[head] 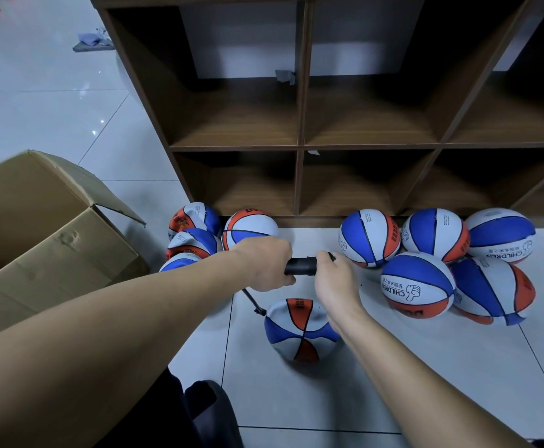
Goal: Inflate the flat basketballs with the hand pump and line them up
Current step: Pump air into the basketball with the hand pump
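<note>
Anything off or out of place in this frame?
The basketball on the floor tiles, joined to the hand pump by its hose, is caved in on top, so it is still flat. The inflated balls at right sit in a loose cluster, not a line. A cardboard box shows dents.

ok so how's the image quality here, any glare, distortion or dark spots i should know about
Head view: wide-angle bend bows the brown wooden cubby shelf edges and stretches the forearms; soft glare patches on the glossy white floor tiles at upper left; shelf compartments fall into deep shadow at their backs; the black hand pump, in both hands' grip, and the balls' print look sharp.
</note>
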A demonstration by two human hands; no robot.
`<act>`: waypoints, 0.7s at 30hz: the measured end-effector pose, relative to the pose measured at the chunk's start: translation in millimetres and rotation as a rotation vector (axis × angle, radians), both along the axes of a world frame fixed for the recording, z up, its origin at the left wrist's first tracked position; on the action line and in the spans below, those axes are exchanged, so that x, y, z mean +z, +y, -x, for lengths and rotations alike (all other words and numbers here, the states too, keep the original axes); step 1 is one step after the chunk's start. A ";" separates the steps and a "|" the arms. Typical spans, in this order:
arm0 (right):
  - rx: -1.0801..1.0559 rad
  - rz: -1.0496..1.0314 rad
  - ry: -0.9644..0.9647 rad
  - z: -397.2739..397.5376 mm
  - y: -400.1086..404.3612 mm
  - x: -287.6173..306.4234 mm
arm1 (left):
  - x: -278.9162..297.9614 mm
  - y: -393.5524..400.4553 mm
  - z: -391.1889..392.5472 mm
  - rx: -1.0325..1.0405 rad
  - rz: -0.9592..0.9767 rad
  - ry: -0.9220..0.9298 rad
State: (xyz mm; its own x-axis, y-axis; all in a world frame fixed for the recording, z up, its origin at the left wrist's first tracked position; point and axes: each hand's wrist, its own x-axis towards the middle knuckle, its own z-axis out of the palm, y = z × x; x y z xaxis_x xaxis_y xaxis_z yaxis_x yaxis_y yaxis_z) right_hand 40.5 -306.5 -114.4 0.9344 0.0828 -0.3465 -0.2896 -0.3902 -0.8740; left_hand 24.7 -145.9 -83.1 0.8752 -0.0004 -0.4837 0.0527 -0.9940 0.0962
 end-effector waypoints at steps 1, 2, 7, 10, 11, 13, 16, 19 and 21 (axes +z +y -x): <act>0.010 0.001 0.005 -1.7 -0.8 -0.8 | -1.3 0.9 -0.7 0.008 0.022 0.010; 0.023 -0.001 0.012 -3.6 -1.6 -2.1 | -2.7 1.9 -1.5 0.019 0.050 0.024; -0.023 0.015 0.044 -22.2 -21.1 -9.7 | -8.2 13.8 -1.6 0.059 0.104 0.089; -0.123 -0.023 0.138 -40.2 -45.1 -16.8 | -3.7 31.0 0.9 0.081 0.065 0.132; -0.138 -0.042 0.169 -44.3 -50.5 -19.3 | -3.1 35.1 1.7 0.095 0.065 0.144; -0.152 -0.064 0.198 -47.3 -55.1 -23.5 | -5.2 37.3 2.7 0.101 0.060 0.148; -0.173 -0.079 0.209 -45.4 -55.8 -25.4 | -9.3 32.0 2.5 0.074 0.013 0.113; -0.182 -0.043 0.168 -40.2 -49.4 -21.2 | -7.9 26.7 2.6 0.038 -0.039 0.052; -0.140 0.011 0.075 -33.0 -40.3 -15.9 | -6.9 22.1 3.6 0.020 -0.056 0.028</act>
